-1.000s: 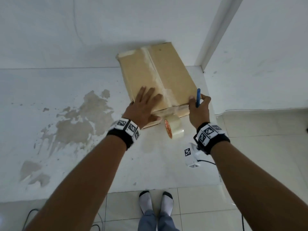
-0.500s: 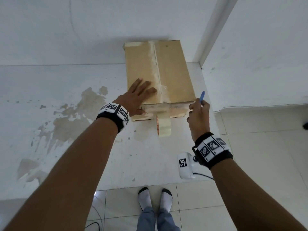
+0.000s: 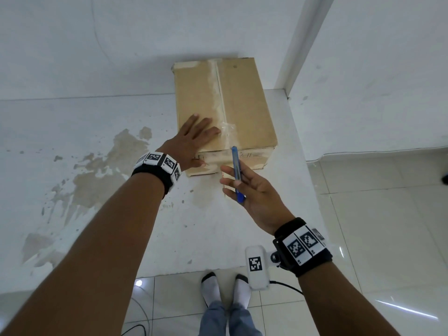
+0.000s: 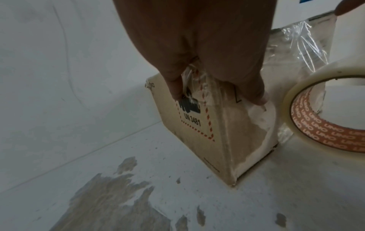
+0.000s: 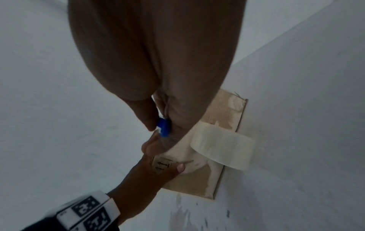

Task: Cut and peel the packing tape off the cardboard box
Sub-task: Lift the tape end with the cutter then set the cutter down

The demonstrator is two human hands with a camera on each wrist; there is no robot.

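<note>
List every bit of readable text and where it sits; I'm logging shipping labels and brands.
"UN 3481": on the box side, inside a red dashed border.
"UNO", repeated: on the orange core of the tape roll.
Black block print above "UN 3481": mostly hidden by the left hand, unreadable.
Small print at the box's lower edge and upper corner: too small to read.
Markings on the box's near face: too blurred to read.
Wristband squares: coded patterns, no words.
</note>
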